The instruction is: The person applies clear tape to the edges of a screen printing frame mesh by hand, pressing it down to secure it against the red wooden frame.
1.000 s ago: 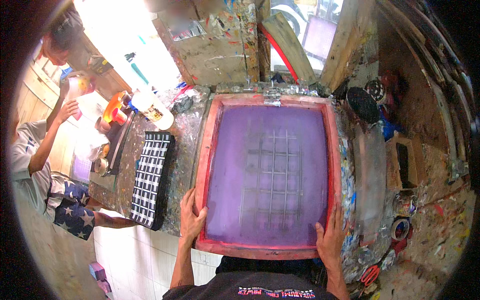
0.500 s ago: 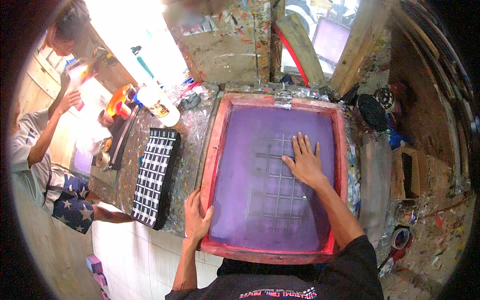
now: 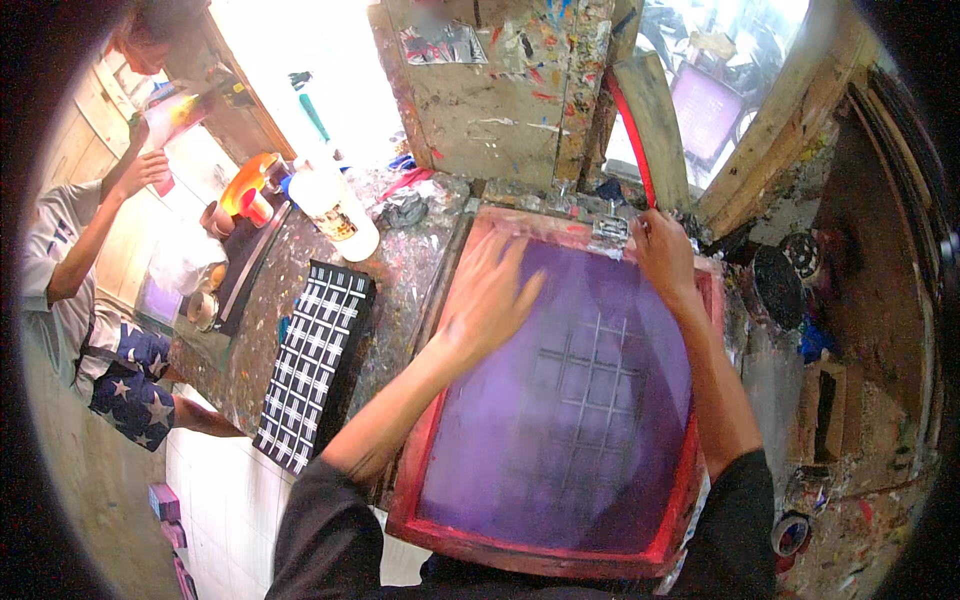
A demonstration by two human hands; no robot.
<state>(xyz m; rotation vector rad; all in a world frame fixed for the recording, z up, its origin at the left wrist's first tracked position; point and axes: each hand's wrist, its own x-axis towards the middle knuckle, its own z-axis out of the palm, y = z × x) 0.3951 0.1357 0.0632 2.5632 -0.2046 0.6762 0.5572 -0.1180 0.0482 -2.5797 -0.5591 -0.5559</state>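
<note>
A silk-screen printing frame (image 3: 420,490) with reddish wooden sides lies before me, its purple mesh (image 3: 480,470) bearing a grid pattern of crossing lines. Over the mesh's far left part is my left hand (image 3: 490,295), blurred, fingers apart and holding nothing. At the frame's far edge, my right hand (image 3: 664,252) has its fingers curled in beside a metal hinge clamp (image 3: 611,228); whatever they grip is hidden. Just beyond that hand a squeegee (image 3: 652,125) with a red edge leans upright against the window post.
Left of the frame lies a stack of black cloth pieces (image 3: 318,355) printed with white grids, on a paint-stained table (image 3: 250,350). A white bottle (image 3: 335,212) and an orange container (image 3: 247,180) stand beyond. Another person (image 3: 85,260) at far left holds a sheet. A tape roll (image 3: 791,534) lies at right.
My left hand has left the frame's near left side and moved far over the mesh. My right hand has gone from the mesh to the far edge by the clamp. The view has shifted.
</note>
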